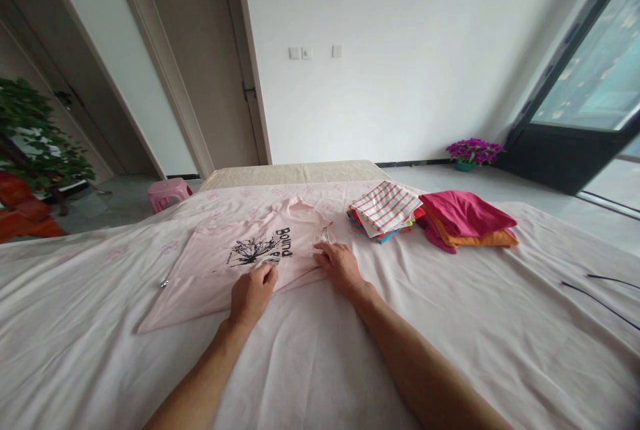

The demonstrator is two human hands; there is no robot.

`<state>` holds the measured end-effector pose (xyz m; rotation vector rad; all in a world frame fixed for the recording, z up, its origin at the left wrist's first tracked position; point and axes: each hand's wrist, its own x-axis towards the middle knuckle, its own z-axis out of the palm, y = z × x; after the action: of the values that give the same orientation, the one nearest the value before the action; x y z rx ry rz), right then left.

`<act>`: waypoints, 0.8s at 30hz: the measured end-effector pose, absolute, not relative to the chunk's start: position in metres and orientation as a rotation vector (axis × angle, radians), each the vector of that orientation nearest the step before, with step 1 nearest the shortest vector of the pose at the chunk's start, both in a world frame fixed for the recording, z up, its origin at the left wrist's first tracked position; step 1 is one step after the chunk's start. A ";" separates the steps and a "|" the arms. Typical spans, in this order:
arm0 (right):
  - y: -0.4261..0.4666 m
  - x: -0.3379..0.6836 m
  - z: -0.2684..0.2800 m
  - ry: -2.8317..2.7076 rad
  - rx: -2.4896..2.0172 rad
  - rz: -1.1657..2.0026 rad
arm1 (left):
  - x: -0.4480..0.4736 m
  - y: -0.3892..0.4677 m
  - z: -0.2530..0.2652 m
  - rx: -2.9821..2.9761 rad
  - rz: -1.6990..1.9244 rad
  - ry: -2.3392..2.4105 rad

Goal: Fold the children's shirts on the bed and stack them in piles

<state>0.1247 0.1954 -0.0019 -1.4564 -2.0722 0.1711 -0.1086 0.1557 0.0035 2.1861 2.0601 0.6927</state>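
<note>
A pale pink T-shirt [200, 277] with a black print and lettering lies spread sideways on the bed, its hem to the left and its neckline to the right. My left hand [254, 291] is closed on a pinch of cloth at the shirt's near side, just below the print. Close to the neckline, my right hand [341, 269] has its fingers bent together on the shirt's edge, beside a whitish patch at the collar. The palms and the cloth under the fingers are hidden.
Right of the shirt lie a stack of folded cloths topped by a red-striped one [387, 207] and a folded magenta and orange pile [467, 217]. A pale sheet [300, 377] covers the bed. Dark cords [600, 303] lie at far right; a pink stool [170, 193] stands beyond the left edge.
</note>
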 end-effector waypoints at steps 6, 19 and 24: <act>0.194 0.126 -0.004 -2.076 -1.394 0.182 | -0.101 0.154 0.008 2.136 0.781 1.966; 0.194 0.129 -0.006 -2.121 -1.410 0.138 | -0.127 0.155 0.005 2.497 0.894 1.433; 0.194 0.128 -0.007 -2.140 -1.425 0.066 | -0.130 0.152 0.011 2.697 0.770 1.368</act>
<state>0.1281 0.1940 -0.0066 -1.4248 -2.1401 0.0662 -0.1297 0.1525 0.0113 2.6968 1.3680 0.7696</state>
